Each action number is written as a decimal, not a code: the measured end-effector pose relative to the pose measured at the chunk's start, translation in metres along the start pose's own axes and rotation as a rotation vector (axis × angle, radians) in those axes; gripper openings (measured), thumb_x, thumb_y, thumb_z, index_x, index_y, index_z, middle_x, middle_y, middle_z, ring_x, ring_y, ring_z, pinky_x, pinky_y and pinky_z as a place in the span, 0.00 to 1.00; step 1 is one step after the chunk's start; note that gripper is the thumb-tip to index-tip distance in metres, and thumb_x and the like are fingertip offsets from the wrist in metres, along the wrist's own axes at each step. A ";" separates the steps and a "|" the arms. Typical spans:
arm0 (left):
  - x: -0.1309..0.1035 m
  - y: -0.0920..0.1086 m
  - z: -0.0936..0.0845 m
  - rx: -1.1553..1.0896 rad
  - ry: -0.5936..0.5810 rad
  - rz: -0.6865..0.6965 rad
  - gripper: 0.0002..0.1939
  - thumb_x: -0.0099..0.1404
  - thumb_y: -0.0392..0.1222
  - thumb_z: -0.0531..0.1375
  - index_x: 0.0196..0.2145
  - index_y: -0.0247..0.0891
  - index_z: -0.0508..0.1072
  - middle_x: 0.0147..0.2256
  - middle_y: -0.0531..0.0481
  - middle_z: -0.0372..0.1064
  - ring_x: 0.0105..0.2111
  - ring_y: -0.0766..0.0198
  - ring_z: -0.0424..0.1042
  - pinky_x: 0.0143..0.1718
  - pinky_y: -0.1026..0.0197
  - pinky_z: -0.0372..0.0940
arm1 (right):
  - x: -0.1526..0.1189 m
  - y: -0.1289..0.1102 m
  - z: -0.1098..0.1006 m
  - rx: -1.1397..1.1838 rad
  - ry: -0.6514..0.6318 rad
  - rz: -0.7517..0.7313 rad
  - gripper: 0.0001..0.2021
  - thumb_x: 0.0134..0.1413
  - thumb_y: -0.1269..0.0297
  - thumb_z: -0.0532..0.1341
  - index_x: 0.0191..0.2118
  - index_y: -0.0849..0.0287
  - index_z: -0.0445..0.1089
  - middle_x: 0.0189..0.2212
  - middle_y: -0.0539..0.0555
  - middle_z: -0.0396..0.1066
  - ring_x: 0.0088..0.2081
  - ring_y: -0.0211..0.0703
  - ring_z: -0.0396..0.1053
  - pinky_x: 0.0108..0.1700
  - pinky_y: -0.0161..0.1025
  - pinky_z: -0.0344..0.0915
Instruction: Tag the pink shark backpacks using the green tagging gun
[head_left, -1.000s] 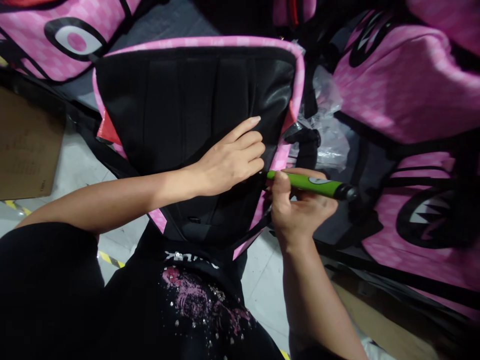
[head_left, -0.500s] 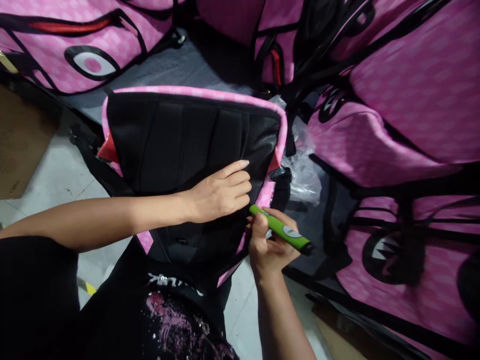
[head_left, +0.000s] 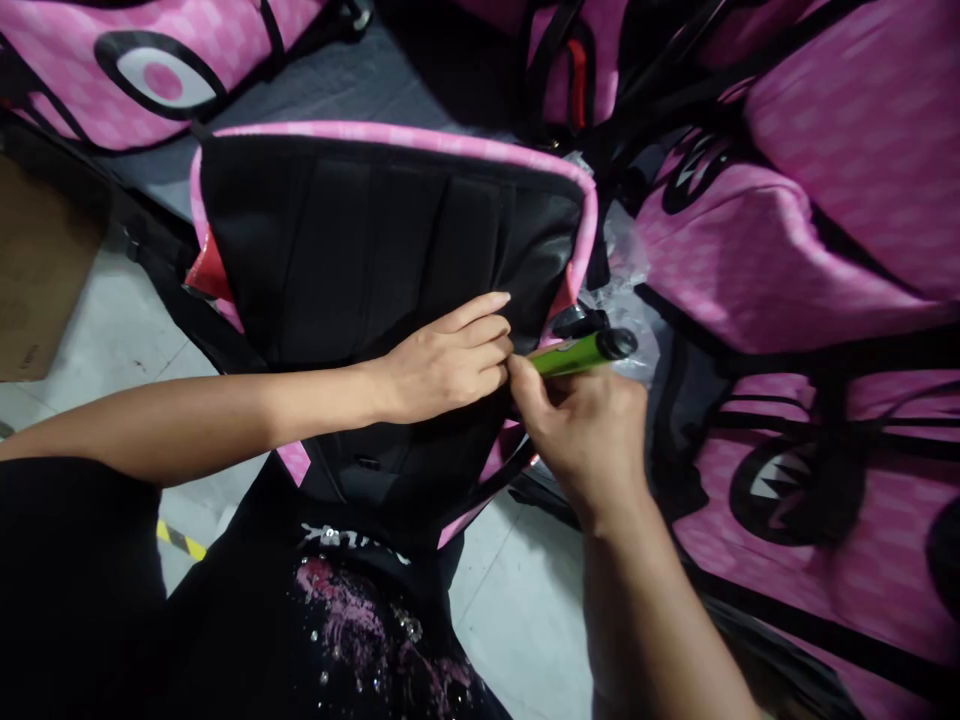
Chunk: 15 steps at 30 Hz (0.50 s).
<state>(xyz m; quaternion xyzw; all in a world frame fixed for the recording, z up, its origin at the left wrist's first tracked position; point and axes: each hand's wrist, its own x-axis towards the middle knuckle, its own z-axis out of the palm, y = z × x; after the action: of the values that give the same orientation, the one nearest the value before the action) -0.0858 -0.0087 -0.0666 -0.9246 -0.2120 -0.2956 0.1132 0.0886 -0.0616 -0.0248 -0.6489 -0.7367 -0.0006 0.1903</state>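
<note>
From my remote post: right hand (head_left: 585,420) grasps a green, black-ended cylindrical tool (head_left: 574,356), tip hidden. Left hand (head_left: 450,368) lies beside that grip, on the black fabric bag (head_left: 322,260) below both; whether its curled fingers pinch cloth, I can't tell. I'd advise steady cloth, light tool pressure. Bag's face: long padded folds; rounded pink edging (head_left: 405,143) beyond the grip.

At the centre, the left hand (head_left: 450,365) is laid over a backpack (head_left: 337,230); by its right edge, a pen-shaped tool (head_left: 577,355) is held in the right hand (head_left: 592,430). Plastic wrapping (head_left: 624,245) is placed just right, other bags (head_left: 847,190) behind and farther right, a cardboard box (head_left: 37,290) leftward.
</note>
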 end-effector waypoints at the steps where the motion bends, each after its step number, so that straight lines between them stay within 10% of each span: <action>1: 0.000 0.000 0.000 0.000 -0.037 -0.004 0.21 0.73 0.31 0.45 0.34 0.40 0.76 0.35 0.54 0.71 0.46 0.66 0.71 0.69 0.55 0.55 | 0.004 0.002 -0.002 0.002 -0.027 0.001 0.21 0.61 0.50 0.57 0.23 0.58 0.69 0.14 0.51 0.66 0.16 0.39 0.63 0.21 0.37 0.53; 7: 0.003 -0.001 -0.001 -0.116 -0.190 -0.064 0.26 0.75 0.32 0.39 0.37 0.41 0.76 0.35 0.55 0.70 0.49 0.68 0.70 0.69 0.54 0.57 | 0.011 0.005 -0.005 0.204 -0.161 -0.028 0.18 0.63 0.53 0.57 0.26 0.59 0.70 0.17 0.50 0.70 0.18 0.39 0.66 0.22 0.35 0.56; 15: 0.002 -0.001 0.001 -0.204 -0.225 -0.084 0.28 0.75 0.33 0.36 0.37 0.41 0.75 0.38 0.56 0.69 0.52 0.69 0.68 0.69 0.52 0.56 | -0.002 0.007 -0.009 0.048 0.002 -0.077 0.12 0.60 0.59 0.61 0.29 0.60 0.73 0.22 0.53 0.74 0.21 0.41 0.70 0.25 0.36 0.60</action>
<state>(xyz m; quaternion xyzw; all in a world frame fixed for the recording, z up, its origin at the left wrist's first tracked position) -0.0847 -0.0070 -0.0661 -0.9489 -0.2308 -0.2145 -0.0182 0.0982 -0.0649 -0.0193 -0.6155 -0.7607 0.0090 0.2062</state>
